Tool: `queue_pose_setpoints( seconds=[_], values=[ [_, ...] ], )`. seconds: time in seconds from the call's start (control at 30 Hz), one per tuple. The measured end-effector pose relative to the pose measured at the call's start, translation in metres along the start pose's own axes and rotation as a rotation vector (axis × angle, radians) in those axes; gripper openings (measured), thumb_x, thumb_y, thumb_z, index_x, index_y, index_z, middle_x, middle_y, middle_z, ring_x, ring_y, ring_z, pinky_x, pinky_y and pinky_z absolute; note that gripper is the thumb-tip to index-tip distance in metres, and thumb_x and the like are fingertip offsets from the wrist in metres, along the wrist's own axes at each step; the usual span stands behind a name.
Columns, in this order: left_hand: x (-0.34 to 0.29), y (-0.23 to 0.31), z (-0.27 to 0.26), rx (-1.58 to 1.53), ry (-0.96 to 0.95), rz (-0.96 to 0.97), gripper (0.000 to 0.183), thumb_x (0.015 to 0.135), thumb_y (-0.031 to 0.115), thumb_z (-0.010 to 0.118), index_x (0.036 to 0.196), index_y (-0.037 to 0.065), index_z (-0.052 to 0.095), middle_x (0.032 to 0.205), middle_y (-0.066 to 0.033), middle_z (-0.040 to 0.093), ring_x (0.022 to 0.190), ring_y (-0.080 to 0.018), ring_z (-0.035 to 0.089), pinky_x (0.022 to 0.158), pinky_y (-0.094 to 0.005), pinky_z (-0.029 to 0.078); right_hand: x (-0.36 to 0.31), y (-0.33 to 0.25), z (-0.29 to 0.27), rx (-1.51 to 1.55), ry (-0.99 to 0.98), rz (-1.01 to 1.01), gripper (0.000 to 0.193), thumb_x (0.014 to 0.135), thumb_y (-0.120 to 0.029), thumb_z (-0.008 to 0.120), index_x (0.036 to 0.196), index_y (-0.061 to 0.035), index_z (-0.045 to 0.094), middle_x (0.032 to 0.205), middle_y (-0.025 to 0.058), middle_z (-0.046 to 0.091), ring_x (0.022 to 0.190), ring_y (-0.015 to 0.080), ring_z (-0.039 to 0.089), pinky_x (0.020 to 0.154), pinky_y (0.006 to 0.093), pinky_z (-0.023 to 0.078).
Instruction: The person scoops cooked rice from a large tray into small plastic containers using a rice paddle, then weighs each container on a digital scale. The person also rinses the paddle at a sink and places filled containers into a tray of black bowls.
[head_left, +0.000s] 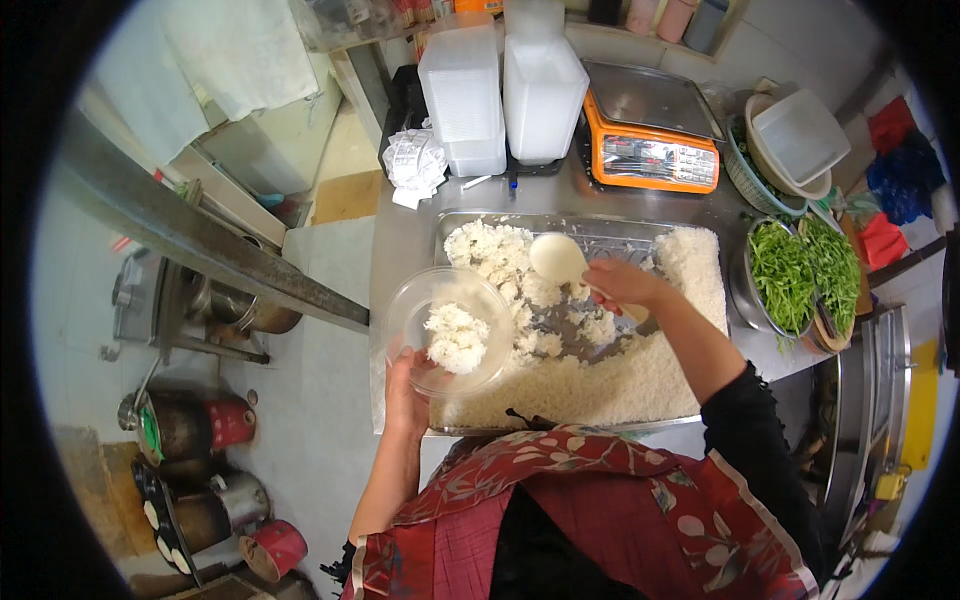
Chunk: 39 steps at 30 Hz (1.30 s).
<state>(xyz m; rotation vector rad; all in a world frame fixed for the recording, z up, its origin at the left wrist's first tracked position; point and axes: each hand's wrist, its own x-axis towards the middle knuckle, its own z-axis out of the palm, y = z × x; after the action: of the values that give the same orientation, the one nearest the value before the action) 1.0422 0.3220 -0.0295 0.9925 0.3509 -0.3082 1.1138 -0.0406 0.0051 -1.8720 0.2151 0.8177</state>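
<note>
A clear round plastic bowl (408, 300) is held by my left hand (405, 390) at its near rim, above the left edge of the tray. Inside it sits a clump of white cooked rice (457, 338). My right hand (620, 284) grips the handle of a cream-coloured rice paddle (557, 258), its broad head hovering over the tray at a patch of loose rice. The wide metal tray (615, 240) has rice heaped along its near and right sides and at the far left, with bare metal showing in the middle.
Behind the tray stand two stacks of clear plastic containers (462, 100), crumpled white paper (414, 165) and an orange weighing scale (655, 140). Chopped greens (782, 275) fill a metal bowl at the right. A slanting metal post (220, 230) rises left of the table.
</note>
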Motion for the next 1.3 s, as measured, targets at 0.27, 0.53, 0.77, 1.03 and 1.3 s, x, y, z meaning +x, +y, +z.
queue_pose_setpoints(
  seconds=[0.27, 0.53, 0.77, 1.03, 1.3],
  values=[
    [-0.011, 0.008, -0.016, -0.061, 0.150, 0.022, 0.069, 0.082, 0.044, 0.056, 0.136, 0.015, 0.025, 0.113, -0.0137, 0.049, 0.097, -0.0249, 0.051, 0.078, -0.0427, 0.051, 0.007, 0.028, -0.004, -0.019, -0.029, 0.120, 0.021, 0.087, -0.025, 0.045, 0.086, -0.0039, 0.050, 0.058, 0.0038, 0.044, 0.041, 0.0118, 0.039, 0.036, 0.0276, 0.032],
    [-0.017, 0.005, -0.019, -0.059, 0.233, 0.025, 0.073, 0.081, 0.042, 0.060, 0.137, 0.014, 0.023, 0.103, -0.0102, 0.046, 0.092, -0.0228, 0.049, 0.076, -0.0432, 0.052, 0.003, 0.044, -0.054, -0.251, -0.025, 0.259, 0.024, 0.087, -0.024, 0.045, 0.079, -0.0026, 0.050, 0.057, 0.0052, 0.047, 0.039, 0.0123, 0.040, 0.035, 0.0283, 0.032],
    [-0.024, 0.011, -0.005, 0.050, 0.252, 0.089, 0.074, 0.081, 0.038, 0.062, 0.137, 0.015, 0.021, 0.112, -0.0088, 0.042, 0.092, -0.0208, 0.048, 0.073, -0.0400, 0.051, 0.088, 0.027, 0.017, -0.025, -0.056, -0.083, 0.026, 0.089, -0.026, 0.044, 0.075, -0.0045, 0.046, 0.058, 0.0040, 0.047, 0.040, 0.0109, 0.040, 0.034, 0.0274, 0.032],
    [-0.019, 0.022, 0.017, 0.355, 0.259, 0.109, 0.082, 0.081, 0.039, 0.061, 0.141, 0.013, 0.011, 0.125, -0.0124, 0.039, 0.100, -0.0227, 0.048, 0.075, -0.0370, 0.046, 0.041, -0.006, 0.028, 0.073, -0.123, -0.246, 0.024, 0.091, -0.025, 0.045, 0.087, -0.0014, 0.048, 0.057, 0.0069, 0.049, 0.042, 0.0144, 0.045, 0.038, 0.0287, 0.036],
    [0.000, 0.008, 0.064, 0.333, 0.115, 0.006, 0.080, 0.083, 0.042, 0.060, 0.141, 0.014, 0.012, 0.127, -0.0124, 0.041, 0.104, -0.0224, 0.047, 0.077, -0.0354, 0.044, -0.034, -0.044, 0.040, -0.952, 0.283, -0.904, 0.029, 0.090, -0.021, 0.043, 0.098, 0.0061, 0.049, 0.072, 0.0135, 0.058, 0.067, 0.0233, 0.061, 0.066, 0.0362, 0.051]
  ],
)
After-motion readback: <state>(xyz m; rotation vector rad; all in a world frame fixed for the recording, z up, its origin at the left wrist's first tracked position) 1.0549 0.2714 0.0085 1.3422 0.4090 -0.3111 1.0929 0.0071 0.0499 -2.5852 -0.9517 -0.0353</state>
